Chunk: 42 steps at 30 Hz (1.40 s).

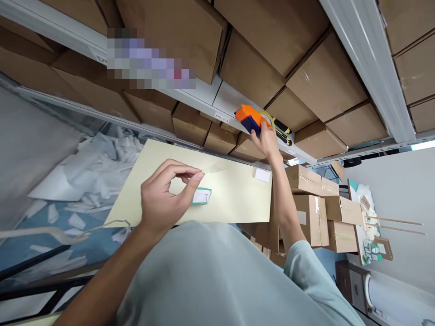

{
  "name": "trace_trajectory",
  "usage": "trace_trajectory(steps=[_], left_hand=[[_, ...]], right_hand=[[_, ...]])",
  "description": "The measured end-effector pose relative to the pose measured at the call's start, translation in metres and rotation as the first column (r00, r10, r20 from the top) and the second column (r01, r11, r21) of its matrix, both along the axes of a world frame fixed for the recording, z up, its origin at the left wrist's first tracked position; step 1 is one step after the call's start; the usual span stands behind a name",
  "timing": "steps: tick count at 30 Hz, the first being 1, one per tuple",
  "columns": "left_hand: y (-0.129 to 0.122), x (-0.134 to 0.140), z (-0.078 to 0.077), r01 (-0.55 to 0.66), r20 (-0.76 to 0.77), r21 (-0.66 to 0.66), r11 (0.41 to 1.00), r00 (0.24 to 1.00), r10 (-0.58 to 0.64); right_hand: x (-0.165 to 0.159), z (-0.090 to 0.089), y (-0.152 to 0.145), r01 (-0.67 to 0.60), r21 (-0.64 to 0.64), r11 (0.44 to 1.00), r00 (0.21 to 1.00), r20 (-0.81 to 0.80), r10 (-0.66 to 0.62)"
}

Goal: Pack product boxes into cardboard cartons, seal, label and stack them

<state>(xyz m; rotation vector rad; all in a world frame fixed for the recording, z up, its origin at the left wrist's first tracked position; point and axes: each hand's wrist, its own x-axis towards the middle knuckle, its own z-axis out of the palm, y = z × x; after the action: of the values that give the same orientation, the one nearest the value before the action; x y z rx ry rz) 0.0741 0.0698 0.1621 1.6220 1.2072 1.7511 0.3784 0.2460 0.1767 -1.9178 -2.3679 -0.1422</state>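
Over the pale yellow board (238,199), my left hand (166,190) has its thumb and fingertips pinched together. A strip of clear tape (217,167) extends from that pinch, faint against the board. Behind those fingers lies a small white box with green edges (201,196), partly covered by my thumb. My right hand (267,140) reaches up to the shelf edge, closed on an orange and dark blue tape dispenser (249,117). Beside the dispenser, a yellow-rimmed tape roll (268,118) and black-and-yellow utility knives (282,131) rest on the shelf.
Cardboard boxes (258,68) fill the metal shelf (204,90) overhead. A small white box (262,175) sits at the board's right end. More cartons (311,217) are stacked at the right. White wrapping scraps (98,167) lie on the left, near a black metal frame (44,290).
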Motion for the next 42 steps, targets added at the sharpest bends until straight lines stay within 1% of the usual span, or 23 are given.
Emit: trace_trajectory(steps=[3, 6, 9, 12, 14, 15, 16, 17, 18, 19, 20, 22, 23, 24, 25, 26, 28, 31, 34, 37, 39, 42], left_hand=[[0.002, 0.000, 0.005, 0.017, 0.047, -0.049, 0.999, 0.999, -0.015], [0.002, 0.001, 0.006, 0.042, 0.108, -0.060, 0.997, 0.993, -0.035], [0.000, 0.002, 0.008, 0.056, 0.186, -0.070, 0.996, 0.982, -0.042], [-0.004, 0.002, 0.014, 0.070, 0.245, -0.120, 0.990, 0.969, -0.039], [-0.008, 0.002, 0.020, 0.061, 0.251, -0.129, 0.990, 0.968, -0.027], [-0.010, 0.002, 0.023, 0.046, 0.244, -0.127, 0.991, 0.970, -0.013], [-0.012, 0.001, 0.025, 0.026, 0.232, -0.123, 0.992, 0.973, 0.003], [-0.015, 0.001, 0.027, 0.006, 0.215, -0.114, 0.993, 0.976, 0.019], [-0.017, 0.000, 0.029, -0.006, 0.198, -0.100, 0.995, 0.980, 0.026], [-0.019, -0.002, 0.030, -0.007, 0.182, -0.081, 0.997, 0.983, 0.022], [-0.021, -0.004, 0.030, 0.003, 0.168, -0.063, 0.998, 0.986, 0.008], [-0.024, -0.009, 0.030, 0.044, 0.131, -0.024, 0.999, 0.991, -0.040], [-0.026, -0.011, 0.029, 0.061, 0.104, -0.005, 0.998, 0.993, -0.060], [-0.028, -0.014, 0.029, 0.075, 0.071, 0.012, 0.997, 0.995, -0.075], [-0.029, -0.017, 0.029, 0.083, 0.037, 0.029, 0.996, 0.996, -0.084], [-0.031, -0.020, 0.030, 0.089, 0.006, 0.046, 0.995, 0.996, -0.090], [-0.033, -0.024, 0.032, 0.098, -0.042, 0.069, 0.993, 0.995, -0.096], [-0.037, -0.027, 0.038, 0.113, -0.111, 0.108, 0.988, 0.989, -0.101], [-0.041, -0.028, 0.044, 0.124, -0.166, 0.141, 0.982, 0.981, -0.100], [-0.046, -0.029, 0.046, 0.126, -0.183, 0.143, 0.982, 0.978, -0.099], [-0.050, -0.030, 0.045, 0.129, -0.192, 0.141, 0.982, 0.976, -0.100], [-0.054, -0.031, 0.041, 0.105, -0.205, 0.177, 0.979, 0.976, -0.067]], right_hand=[[-0.004, 0.002, 0.037, 0.036, -0.049, 0.998, 0.996, 0.086, -0.031], [-0.007, -0.003, 0.061, 0.059, -0.107, 0.993, 0.995, 0.087, -0.050], [-0.006, -0.010, 0.074, 0.064, -0.126, 0.990, 0.998, 0.024, -0.061], [-0.008, -0.009, 0.071, 0.083, -0.077, 0.994, 0.995, -0.043, -0.086], [-0.016, 0.000, 0.052, 0.095, -0.005, 0.995, 0.990, -0.108, -0.095], [-0.022, 0.007, 0.036, 0.095, 0.041, 0.995, 0.983, -0.160, -0.087], [-0.029, 0.015, 0.015, 0.079, 0.091, 0.993, 0.973, -0.223, -0.057], [-0.037, 0.024, -0.008, 0.042, 0.142, 0.989, 0.954, -0.298, 0.003], [-0.045, 0.033, -0.034, -0.005, 0.191, 0.982, 0.917, -0.390, 0.080], [-0.053, 0.041, -0.059, -0.051, 0.227, 0.973, 0.855, -0.493, 0.160], [-0.060, 0.049, -0.084, -0.087, 0.245, 0.966, 0.775, -0.593, 0.220], [-0.070, 0.063, -0.127, -0.162, 0.229, 0.960, 0.616, -0.736, 0.280], [-0.073, 0.068, -0.143, -0.195, 0.228, 0.954, 0.560, -0.773, 0.299], [-0.075, 0.073, -0.156, -0.223, 0.224, 0.949, 0.522, -0.794, 0.310], [-0.076, 0.078, -0.166, -0.247, 0.220, 0.944, 0.505, -0.802, 0.319], [-0.076, 0.082, -0.175, -0.267, 0.214, 0.939, 0.504, -0.800, 0.326], [-0.077, 0.089, -0.187, -0.301, 0.186, 0.935, 0.531, -0.782, 0.327], [-0.083, 0.096, -0.198, -0.344, 0.143, 0.928, 0.567, -0.756, 0.326], [-0.090, 0.097, -0.202, -0.373, 0.128, 0.919, 0.577, -0.743, 0.338], [-0.095, 0.096, -0.202, -0.400, 0.091, 0.912, 0.577, -0.748, 0.328], [-0.099, 0.095, -0.203, -0.403, 0.056, 0.913, 0.569, -0.766, 0.298], [-0.105, 0.092, -0.207, -0.364, 0.010, 0.931, 0.545, -0.808, 0.222]])
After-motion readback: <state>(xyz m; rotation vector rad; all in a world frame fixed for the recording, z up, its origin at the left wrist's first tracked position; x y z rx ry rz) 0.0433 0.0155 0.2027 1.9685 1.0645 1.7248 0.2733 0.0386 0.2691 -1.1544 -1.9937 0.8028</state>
